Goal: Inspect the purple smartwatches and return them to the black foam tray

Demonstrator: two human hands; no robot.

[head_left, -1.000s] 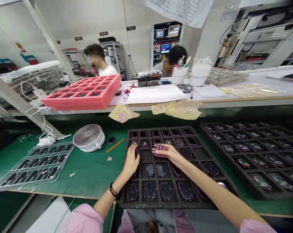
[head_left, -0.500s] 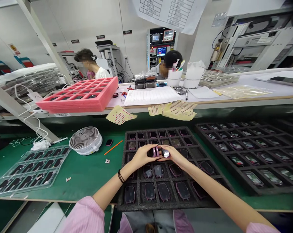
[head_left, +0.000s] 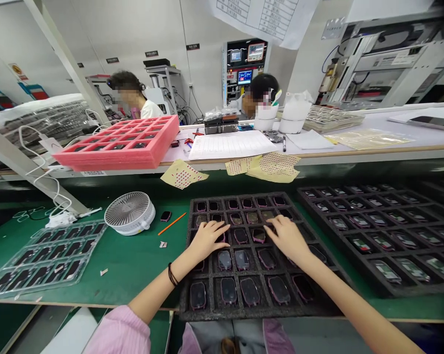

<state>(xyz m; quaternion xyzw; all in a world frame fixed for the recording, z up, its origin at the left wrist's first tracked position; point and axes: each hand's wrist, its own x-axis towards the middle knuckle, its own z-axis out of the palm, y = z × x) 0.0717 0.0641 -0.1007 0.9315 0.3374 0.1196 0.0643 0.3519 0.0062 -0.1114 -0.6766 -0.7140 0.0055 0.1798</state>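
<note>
A black foam tray (head_left: 187, 295) lies in front of me on the green mat, its pockets holding small purple-rimmed devices (head_left: 241, 260). My left hand (head_left: 206, 238) rests flat on the tray's middle row, fingers spread over a pocket at the left. My right hand (head_left: 289, 237) lies palm down on the same row further right, fingers stretched toward a device. Neither hand holds anything. Two devices (head_left: 241, 236) sit in the pockets between my hands.
A second black tray (head_left: 395, 294) of devices lies to the right. To the left are a small white fan (head_left: 129, 212), an orange pencil (head_left: 173, 222) and a clear plastic tray (head_left: 45, 255). A pink tray (head_left: 141, 156) sits on the raised shelf; two people sit behind it.
Half a second ago both hands held purple devices together above the tray. The devices now sit in the pockets and both hands have spread flat on the tray.
</note>
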